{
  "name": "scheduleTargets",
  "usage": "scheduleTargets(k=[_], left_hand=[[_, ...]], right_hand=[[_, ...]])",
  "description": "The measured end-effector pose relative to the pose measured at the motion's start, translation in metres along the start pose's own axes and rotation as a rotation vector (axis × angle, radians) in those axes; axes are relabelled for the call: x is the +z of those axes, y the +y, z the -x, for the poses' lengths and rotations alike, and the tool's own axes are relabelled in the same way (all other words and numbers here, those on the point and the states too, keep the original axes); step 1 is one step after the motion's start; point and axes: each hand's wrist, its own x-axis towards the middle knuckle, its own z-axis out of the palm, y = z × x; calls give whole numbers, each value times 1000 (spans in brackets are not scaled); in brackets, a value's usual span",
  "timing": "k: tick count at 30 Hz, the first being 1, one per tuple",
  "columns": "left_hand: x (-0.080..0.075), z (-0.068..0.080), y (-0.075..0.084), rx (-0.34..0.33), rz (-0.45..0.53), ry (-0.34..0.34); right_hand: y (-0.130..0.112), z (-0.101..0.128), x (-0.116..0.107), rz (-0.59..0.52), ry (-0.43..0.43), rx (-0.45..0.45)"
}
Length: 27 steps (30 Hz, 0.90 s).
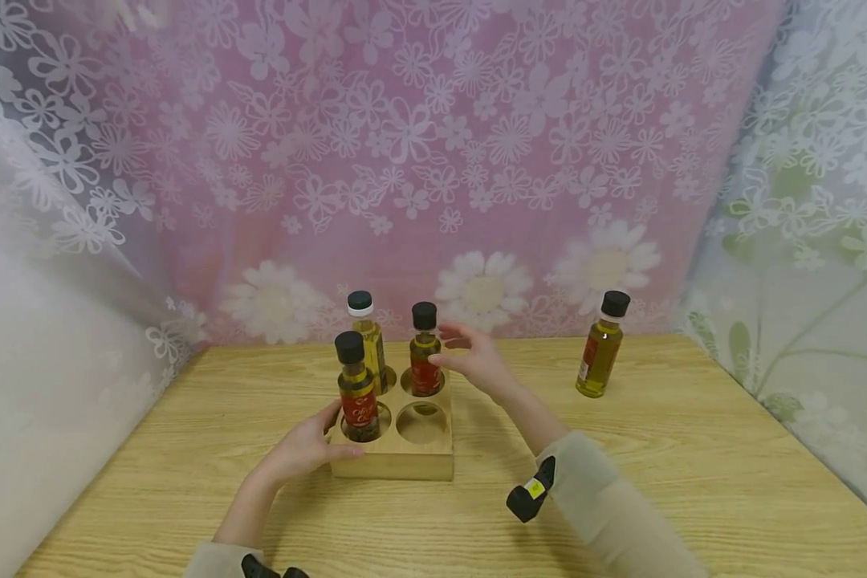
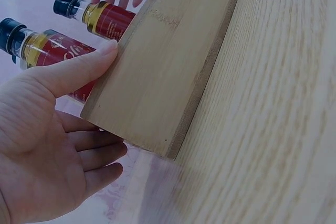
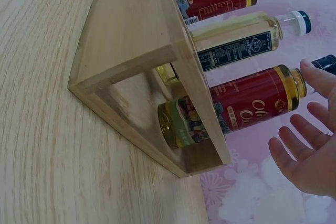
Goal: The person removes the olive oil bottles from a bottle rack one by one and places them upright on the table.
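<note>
The table was pale wood, with flowered curtains hung behind it. On it sat a wooden rack with four round holes. Three of them held bottles, so the filling looked about three-quarters done: a red-label bottle front left, a white-ringed bottle back left, and a second red bottle back right. The front-right hole was vacant. A fourth bottle stood upright on the table, well apart to the right of the rack, and I judged that it was what remained.

The left hand rested against the rack's front-left corner, thumb on the front face, fingers fairly straight, gripping nothing. The right hand hovered wide open just beside the back-right bottle, not clearly touching it.
</note>
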Motion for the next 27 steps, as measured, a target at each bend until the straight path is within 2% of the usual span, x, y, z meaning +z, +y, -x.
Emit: scheduleTargets(k=[7, 15, 27], left_hand=[[1, -2, -2, -11, 12, 3], [-1, 0, 0, -3, 11, -14], [-1, 1, 0, -4, 15, -11]], right_hand=[[0, -4, 9, 11, 3, 0], [0, -8, 19, -7, 49, 11], [-2, -9, 28, 74, 98, -24]])
